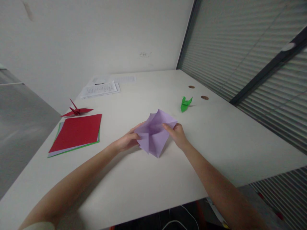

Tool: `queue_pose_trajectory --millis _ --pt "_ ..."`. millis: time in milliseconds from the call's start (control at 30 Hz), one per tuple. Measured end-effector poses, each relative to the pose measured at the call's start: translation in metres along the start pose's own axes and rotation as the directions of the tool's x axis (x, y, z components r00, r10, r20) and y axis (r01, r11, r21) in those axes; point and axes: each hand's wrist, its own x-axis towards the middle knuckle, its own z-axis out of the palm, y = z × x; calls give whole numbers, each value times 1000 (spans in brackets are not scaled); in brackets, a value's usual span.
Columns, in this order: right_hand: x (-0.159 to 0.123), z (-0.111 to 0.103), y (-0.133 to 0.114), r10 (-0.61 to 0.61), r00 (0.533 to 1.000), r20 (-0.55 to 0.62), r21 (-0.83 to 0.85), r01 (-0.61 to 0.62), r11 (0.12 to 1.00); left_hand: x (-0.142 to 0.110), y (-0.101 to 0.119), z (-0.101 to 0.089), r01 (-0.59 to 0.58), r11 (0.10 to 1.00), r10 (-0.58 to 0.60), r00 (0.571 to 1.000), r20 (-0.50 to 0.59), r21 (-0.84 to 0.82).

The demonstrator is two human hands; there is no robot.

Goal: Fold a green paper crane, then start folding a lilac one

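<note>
A creased sheet of purple origami paper [157, 135], partly folded, is held up between my two hands over the middle of the table. My left hand [128, 140] pinches its left edge, with the thumb on the near face and the fingers behind. At the right corner my right hand [177, 132] grips it, the thumb lying on the inner face. The paper bulges open, with fold lines crossing its centre. Most fingers of both hands are hidden behind the sheet.
On the white table [134, 191], a red paper crane [76, 111] stands at left behind a stack of red, purple and green paper [78, 132]. A green paper crane [185, 103] sits at right. Printed sheets [100, 89] lie at the back. Window blinds [251, 48] border the right.
</note>
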Motion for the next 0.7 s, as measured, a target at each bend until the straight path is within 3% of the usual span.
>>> queue_pose_trajectory --millis 167,333,467,700 --pt "-7 3 -1 -206 972 112 -202 226 953 -1 2 2 2 996 -8 998 -69 -90" --pt "-12 7 -6 -432 844 318 -310 524 794 -1 3 2 14 992 -25 996 -82 -128" --pt "-13 9 -4 -472 800 369 -308 585 750 -3 3 0 21 984 -35 997 -76 -178" --pt "-12 6 -1 -473 792 385 -351 600 719 1 5 -5 44 965 -50 999 -20 -260"
